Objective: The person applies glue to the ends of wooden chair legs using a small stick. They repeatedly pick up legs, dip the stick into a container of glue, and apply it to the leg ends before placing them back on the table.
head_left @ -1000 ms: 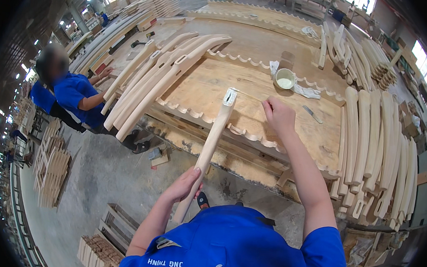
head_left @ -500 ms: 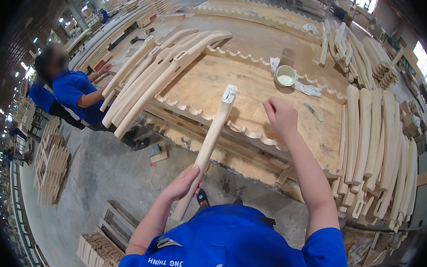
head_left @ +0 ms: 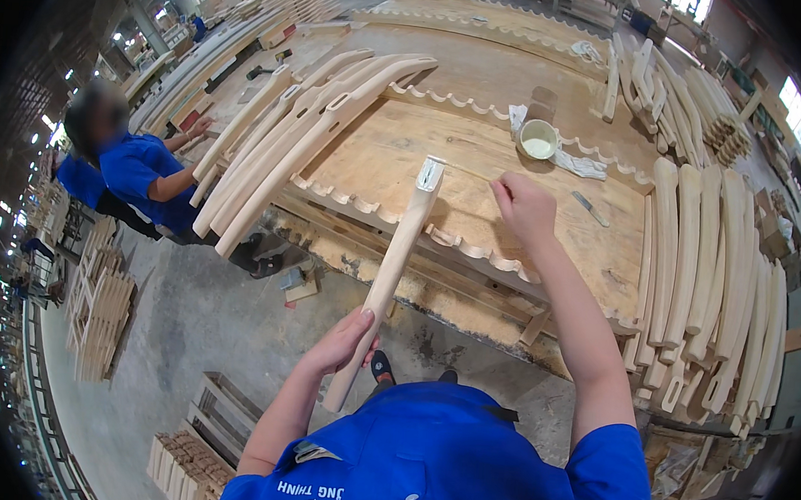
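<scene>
My left hand [head_left: 340,343] is wrapped round the lower part of a long, pale, shaped wooden piece [head_left: 395,261], which slants up and away from me over the bench edge. White, wet-looking stuff [head_left: 430,174] coats the slotted far end. To the right of that end, my right hand [head_left: 524,204] is closed in a pinch on a thin stick [head_left: 467,172]. The stick points left towards the slot; whether its tip touches the wood I cannot tell. A light bowl [head_left: 537,142] with whitish contents stands just beyond my right hand.
Scalloped wooden rails [head_left: 474,249] edge the bench. White cloth [head_left: 578,165] and a flat-bladed knife [head_left: 590,209] lie on it. Curved wooden parts are stacked left [head_left: 301,143] and right [head_left: 707,260]. A co-worker in blue [head_left: 144,166] stands at the left.
My right hand has shifted slightly up and left, and the thin stick now shows between it and the slotted end. My left hand and the wooden piece have barely moved.
</scene>
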Demonstrator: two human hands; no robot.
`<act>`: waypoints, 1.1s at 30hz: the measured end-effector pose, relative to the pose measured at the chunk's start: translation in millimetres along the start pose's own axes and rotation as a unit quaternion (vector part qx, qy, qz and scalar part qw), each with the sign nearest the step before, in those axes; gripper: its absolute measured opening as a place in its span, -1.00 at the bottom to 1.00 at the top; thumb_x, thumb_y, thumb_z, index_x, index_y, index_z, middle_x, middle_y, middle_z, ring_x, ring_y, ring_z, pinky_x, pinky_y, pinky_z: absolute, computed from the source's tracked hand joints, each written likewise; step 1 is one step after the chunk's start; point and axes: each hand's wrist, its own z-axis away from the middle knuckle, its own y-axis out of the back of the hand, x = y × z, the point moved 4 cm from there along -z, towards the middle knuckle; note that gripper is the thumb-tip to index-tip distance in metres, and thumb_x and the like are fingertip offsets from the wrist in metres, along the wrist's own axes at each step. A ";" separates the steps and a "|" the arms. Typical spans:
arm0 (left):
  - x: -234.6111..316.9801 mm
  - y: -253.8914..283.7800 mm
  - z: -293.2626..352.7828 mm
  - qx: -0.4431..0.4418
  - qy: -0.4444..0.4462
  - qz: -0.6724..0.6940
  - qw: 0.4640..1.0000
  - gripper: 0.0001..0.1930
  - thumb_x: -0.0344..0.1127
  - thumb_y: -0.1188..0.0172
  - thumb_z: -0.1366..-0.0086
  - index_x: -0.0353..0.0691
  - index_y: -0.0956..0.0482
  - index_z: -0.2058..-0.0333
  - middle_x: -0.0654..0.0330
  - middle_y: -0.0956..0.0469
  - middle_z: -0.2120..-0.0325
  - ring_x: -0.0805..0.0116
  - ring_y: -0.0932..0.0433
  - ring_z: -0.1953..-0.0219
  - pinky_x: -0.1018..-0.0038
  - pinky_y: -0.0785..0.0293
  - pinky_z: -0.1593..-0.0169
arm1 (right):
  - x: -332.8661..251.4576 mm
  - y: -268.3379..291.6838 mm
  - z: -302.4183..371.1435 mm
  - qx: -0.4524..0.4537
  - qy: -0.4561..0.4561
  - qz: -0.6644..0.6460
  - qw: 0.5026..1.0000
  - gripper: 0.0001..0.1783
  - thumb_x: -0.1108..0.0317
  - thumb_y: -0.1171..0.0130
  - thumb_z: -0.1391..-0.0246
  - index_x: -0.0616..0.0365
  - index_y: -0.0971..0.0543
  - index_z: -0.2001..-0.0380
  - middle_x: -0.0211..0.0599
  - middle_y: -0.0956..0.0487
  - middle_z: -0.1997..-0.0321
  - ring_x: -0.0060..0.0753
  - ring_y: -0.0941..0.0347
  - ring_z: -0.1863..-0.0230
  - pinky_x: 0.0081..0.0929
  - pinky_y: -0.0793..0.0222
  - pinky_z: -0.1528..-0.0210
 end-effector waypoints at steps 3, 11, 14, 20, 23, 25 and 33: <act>-2.3 0.6 1.2 0.005 -0.001 -0.001 1.000 -0.52 0.13 0.20 -0.38 -0.19 -0.23 0.03 0.24 -0.36 0.54 0.51 -0.37 0.64 0.57 -0.38 0.56 | -8.4 -4.4 0.8 -0.021 0.021 0.021 0.999 -0.78 0.21 -0.11 -0.06 0.06 -0.45 0.57 -0.35 -0.49 0.57 -0.25 -0.45 0.51 -0.33 -0.32 0.53; -1.0 -0.2 1.6 0.007 0.008 0.015 1.000 -0.53 0.12 0.20 -0.38 -0.18 -0.21 0.02 0.25 -0.36 0.54 0.49 -0.37 0.64 0.56 -0.38 0.56 | -3.2 10.7 4.1 -0.034 0.041 -0.041 0.998 -0.79 0.20 -0.11 -0.07 0.06 -0.48 0.54 -0.34 -0.49 0.56 -0.24 -0.45 0.51 -0.32 -0.31 0.53; 4.2 -4.0 3.5 0.007 0.011 0.015 1.000 -0.53 0.12 0.21 -0.39 -0.17 -0.21 0.01 0.25 -0.35 0.54 0.49 -0.37 0.64 0.56 -0.38 0.56 | 2.5 3.7 -7.6 -0.019 0.008 -0.005 1.000 -0.80 0.20 -0.11 -0.06 0.05 -0.49 0.53 -0.33 -0.49 0.56 -0.21 -0.44 0.51 -0.31 -0.31 0.52; 0.5 -2.4 1.4 0.008 0.008 0.014 1.000 -0.55 0.12 0.19 -0.38 -0.17 -0.23 0.05 0.24 -0.35 0.53 0.48 -0.38 0.64 0.55 -0.39 0.56 | -3.6 -2.1 2.6 -0.092 0.019 -0.023 0.995 -0.78 0.18 -0.11 -0.06 0.07 -0.49 0.54 -0.31 -0.50 0.56 -0.18 -0.45 0.47 -0.29 -0.32 0.49; -1.6 0.3 1.7 0.026 0.011 0.011 1.000 -0.52 0.16 0.19 -0.36 -0.17 -0.24 0.07 0.24 -0.35 0.52 0.48 -0.39 0.63 0.55 -0.40 0.56 | -6.2 4.2 14.4 -0.133 0.003 -0.070 0.989 -0.79 0.20 -0.08 -0.08 0.09 -0.51 0.50 -0.26 -0.53 0.53 -0.17 -0.47 0.44 -0.33 -0.35 0.43; -4.3 3.3 3.5 0.024 0.015 0.040 0.999 -0.53 0.12 0.09 -0.34 -0.17 -0.24 0.06 0.25 -0.35 0.52 0.49 -0.39 0.63 0.54 -0.40 0.57 | -2.8 10.1 17.3 -0.163 -0.059 -0.146 0.974 -0.80 0.22 -0.06 -0.09 0.12 -0.53 0.44 -0.19 -0.55 0.48 -0.14 -0.48 0.41 -0.36 -0.37 0.38; 24.7 21.4 12.6 0.073 -0.109 -0.070 0.989 -0.45 -0.38 -0.23 -0.05 -0.17 -0.23 -0.03 0.23 -0.40 0.48 0.47 -0.44 0.58 0.50 -0.42 0.53 | 116.9 11.1 16.5 -0.065 -0.283 -0.019 0.957 -0.75 0.37 0.03 -0.07 0.27 -0.52 0.23 0.07 -0.55 0.32 0.06 -0.48 0.20 -0.18 -0.36 0.10</act>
